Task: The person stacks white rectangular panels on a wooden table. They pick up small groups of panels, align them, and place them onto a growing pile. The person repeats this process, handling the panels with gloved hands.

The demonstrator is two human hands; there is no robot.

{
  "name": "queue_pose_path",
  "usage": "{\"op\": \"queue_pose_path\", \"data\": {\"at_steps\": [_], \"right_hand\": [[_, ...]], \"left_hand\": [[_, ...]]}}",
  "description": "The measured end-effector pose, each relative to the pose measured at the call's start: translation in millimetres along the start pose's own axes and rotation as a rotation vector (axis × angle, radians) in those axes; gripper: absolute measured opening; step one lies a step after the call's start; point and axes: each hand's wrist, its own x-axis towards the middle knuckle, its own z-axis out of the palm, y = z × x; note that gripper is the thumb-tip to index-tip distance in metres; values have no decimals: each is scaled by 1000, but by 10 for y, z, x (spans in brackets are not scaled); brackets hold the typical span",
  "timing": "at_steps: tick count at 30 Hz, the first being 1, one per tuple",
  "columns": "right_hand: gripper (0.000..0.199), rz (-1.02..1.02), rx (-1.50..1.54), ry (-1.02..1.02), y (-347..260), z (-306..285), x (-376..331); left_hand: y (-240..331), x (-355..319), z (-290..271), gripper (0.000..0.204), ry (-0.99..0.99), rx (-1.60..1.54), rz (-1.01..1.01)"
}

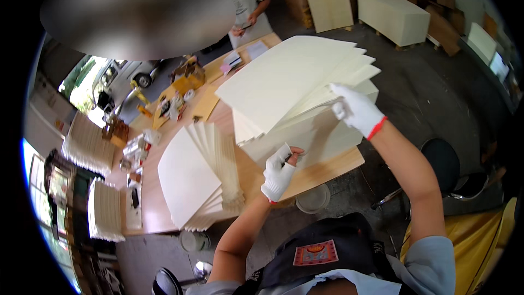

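A tall stack of large white sheets (295,76) rises on the wooden table in front of me, its upper layers fanned out to the right. My right hand (357,110), in a white glove with a red cuff, is at the right edge of the fanned layers. Its fingers are bent round the edge of a sheet. In front of the stack's near side is my left hand (279,172), gloved with bare fingertips. Thumb and forefinger close on a small dark thing (287,158), too small to name. A lower fanned stack of white sheets (188,177) lies to its left.
The wooden table (251,177) also bears a yellow box (188,79), tape and small items. More white stacks (90,145) stand at far left. A person (251,8) stands beyond the table. A dark chair (439,164) is on my right; a bucket (195,240) sits below.
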Motion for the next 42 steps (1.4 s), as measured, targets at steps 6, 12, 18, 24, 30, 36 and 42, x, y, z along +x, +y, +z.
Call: {"op": "queue_pose_path", "data": {"at_steps": [6,12,18,24,30,36,42], "right_hand": [[23,49,-84,13,-152,-220,-672],[28,38,-134,73,-159,-832,-1302],[39,-63,-307,18,-131,-426,-1223],[35,-256,-275,-305,291,976,-568],[59,-110,-482,-770,1582,2424,-702],[73,219,-668,-528,2758,2908,-67],[62,364,-522,-380,2903,2892,-35]], "left_hand": [[-57,-259,-151,55,93,-1343,-318],[212,-352,-435,71,-16,-1366,-296],[458,-984,-571,53,290,-978,-405],[19,-1661,-1194,56,689,-1116,-77],[-227,-1828,-1818,47,962,-1013,266],[-1456,-1977,-2260,22,1199,-1209,-28],[-1577,-1906,-2203,17,1250,-1235,-245]]}}
